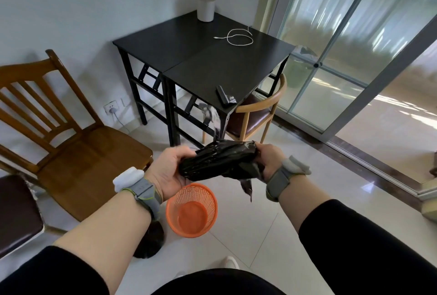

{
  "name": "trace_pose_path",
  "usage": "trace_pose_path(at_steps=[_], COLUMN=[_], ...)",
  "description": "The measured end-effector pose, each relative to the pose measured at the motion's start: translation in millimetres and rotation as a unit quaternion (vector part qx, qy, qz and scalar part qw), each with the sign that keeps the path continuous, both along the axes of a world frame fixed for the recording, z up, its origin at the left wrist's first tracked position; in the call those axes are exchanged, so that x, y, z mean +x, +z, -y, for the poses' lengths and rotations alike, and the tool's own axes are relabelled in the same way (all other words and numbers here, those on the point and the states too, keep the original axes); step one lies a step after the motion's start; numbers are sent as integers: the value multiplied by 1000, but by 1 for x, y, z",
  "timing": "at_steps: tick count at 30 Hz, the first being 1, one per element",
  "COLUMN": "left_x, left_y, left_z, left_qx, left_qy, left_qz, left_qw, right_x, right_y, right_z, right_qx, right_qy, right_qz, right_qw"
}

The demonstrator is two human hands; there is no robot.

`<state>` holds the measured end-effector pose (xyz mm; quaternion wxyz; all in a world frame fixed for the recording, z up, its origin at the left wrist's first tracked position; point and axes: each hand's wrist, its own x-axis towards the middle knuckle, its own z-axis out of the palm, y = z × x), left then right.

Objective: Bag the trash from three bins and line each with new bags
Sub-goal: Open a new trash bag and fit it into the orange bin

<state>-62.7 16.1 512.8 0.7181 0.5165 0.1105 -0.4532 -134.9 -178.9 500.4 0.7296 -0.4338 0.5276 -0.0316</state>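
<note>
Scene: I am standing over an orange mesh bin on the tiled floor, holding a bunched black trash bag between both hands above it.
Left hand: my left hand is gripping the bag's left end, fingers curled around the crumpled plastic.
Right hand: my right hand is pinching the right end, thumb on top, with a loose tail of film hanging just below it.
Bin: it is sitting unlined and looking empty inside; I am judging the fresh liner goes in here next.
Filled bag: a dark, rounded tied bag is resting on the floor just beside the bin, partly hidden by my left forearm.
Handling: the bag is looking feather-light, limp and slick; it is likely clinging to itself, and thin film like this could tear if yanked.
Where to grip: I am reckoning the open hem is the place to hold, one layer in each hand, so the mouth spreads over the rim; which end is the mouth I cannot tell.
Backdrop: a black table is carrying a white cable, beside a wooden chair.
</note>
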Motion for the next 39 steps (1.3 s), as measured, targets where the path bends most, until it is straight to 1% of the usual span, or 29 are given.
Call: trace_pose_path(at_steps=[2,3,4,5,6,7,8,9,10,12,14,16,17,19,21,23,25,28,30,34,35,37,39], left_x=[2,6,10,13,18,22,25,26,27,24,20,19,18,19,22,24,25,21,19,16,17,20,25], left_y=[-9,-15,-20,-24,-27,-29,-31,-32,-34,-37,-39,-41,-39,-35,-31,-29,-31,-30,-30,-27,-27,-26,-30], left_z=[-2,-3,-4,-5,-6,-7,-8,-10,-11,-13,-16,-19,-20,-20,-19,-16,-16,-14,-13,-10,-11,-12,-15], left_qx=[91,128,155,171,174,169,163,162,170,203,248,280,276,251,233,237,256,217,202,171,170,184,242], left_qy=[-56,-57,-35,-10,16,41,63,82,94,92,42,-35,-55,-65,-42,-21,-24,-34,-54,-74,-77,-71,-53], left_qz=[76,104,120,127,123,107,91,81,81,101,155,213,221,214,202,208,236,237,254,261,258,263,284], left_qw=[991,985,980,977,977,979,980,980,978,970,956,935,934,942,950,949,937,946,944,947,948,945,926], right_x=[4,3,1,-1,-3,-6,-7,-7,-3,3,8,9,12,14,15,14,13,17,22,29,31,34,37], right_y=[1,2,2,4,8,12,12,11,13,12,9,8,6,2,0,-2,-1,1,2,-2,-7,-13,-19], right_z=[5,6,5,1,-4,-9,-11,-13,-16,-20,-23,-24,-21,-16,-15,-16,-23,-31,-34,-40,-42,-43,-39], right_qx=[-117,-151,-151,-123,-92,-86,-104,-129,-143,-133,-79,-71,-88,-140,-230,-281,-293,-289,-292,-272,-275,-274,-251], right_qy=[52,83,109,139,188,246,288,303,292,226,142,106,105,108,153,211,273,354,375,388,370,293,224], right_qz=[-58,-78,-81,-72,-59,-53,-49,-49,-46,-26,-18,-32,-41,-68,-107,-113,-80,-18,4,10,20,40,38], right_qw=[990,982,979,980,976,964,951,943,945,965,987,991,990,982,955,929,913,889,880,880,887,915,941])
